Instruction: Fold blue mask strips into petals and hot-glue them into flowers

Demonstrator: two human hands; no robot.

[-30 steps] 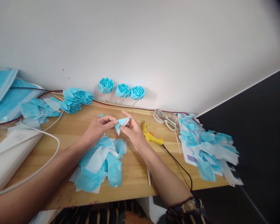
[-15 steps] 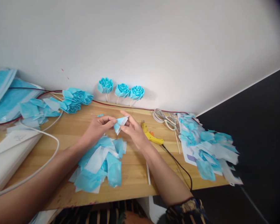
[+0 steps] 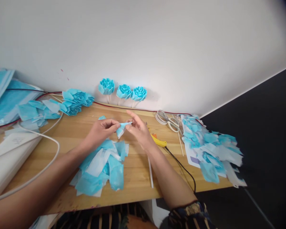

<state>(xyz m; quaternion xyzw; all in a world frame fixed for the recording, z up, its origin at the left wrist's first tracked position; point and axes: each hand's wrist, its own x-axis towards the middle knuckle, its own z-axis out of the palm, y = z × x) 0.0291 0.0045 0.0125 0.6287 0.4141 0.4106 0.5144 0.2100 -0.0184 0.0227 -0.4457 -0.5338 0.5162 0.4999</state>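
Observation:
Between my two hands is a small folded piece of light blue and white fabric (image 3: 121, 129). My left hand (image 3: 101, 131) pinches its left edge between thumb and fingers. On the other side, the thumb and fingers of my right hand (image 3: 139, 129) grip its right corner, the index finger raised. Below my hands lies a loose pile of blue and white fabric pieces (image 3: 101, 168) on the wooden table (image 3: 135, 178). A yellow glue gun (image 3: 159, 141) rests just right of my right hand, partly hidden by it. A white stick (image 3: 150, 173) lies beside my right forearm.
Three blue fabric flowers (image 3: 124, 92) on sticks lean against the wall, and more flowers (image 3: 75, 101) lie to their left. Scissors (image 3: 168, 120) sit near the back. Another fabric heap (image 3: 212, 152) overhangs the right edge. A white cable (image 3: 58, 148) loops at left.
My right hand has turned slightly and shifted a little right, now covering the glue gun's front. The fabric piece looks narrower at its right end. The view has shifted slightly.

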